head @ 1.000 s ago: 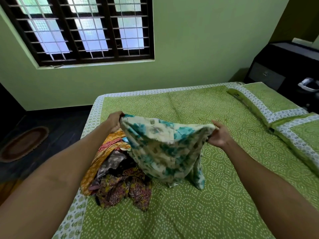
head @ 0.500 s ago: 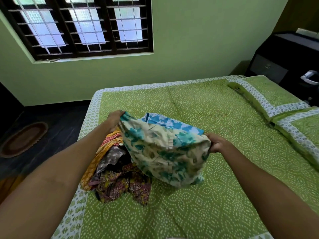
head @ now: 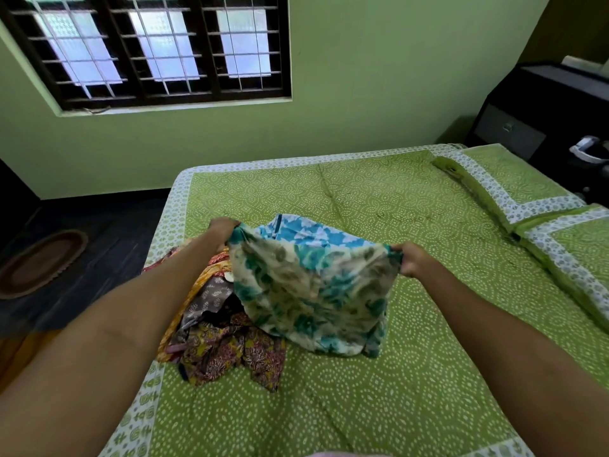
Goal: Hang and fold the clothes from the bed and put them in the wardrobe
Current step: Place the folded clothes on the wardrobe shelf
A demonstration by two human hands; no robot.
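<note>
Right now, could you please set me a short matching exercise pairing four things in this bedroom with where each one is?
Things:
1. floral garment
2. pile of clothes
3. oval rug
4. pillows

Places:
A. on the dark floor, left of the bed
B. held up between both hands
C. along the bed's right side
D. on the bed near its left edge

Pairs: 1-B, 2-D, 3-A, 4-C

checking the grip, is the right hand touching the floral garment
Touching. The head view shows the right hand with fingers curled round the top edge of the floral garment.
</note>
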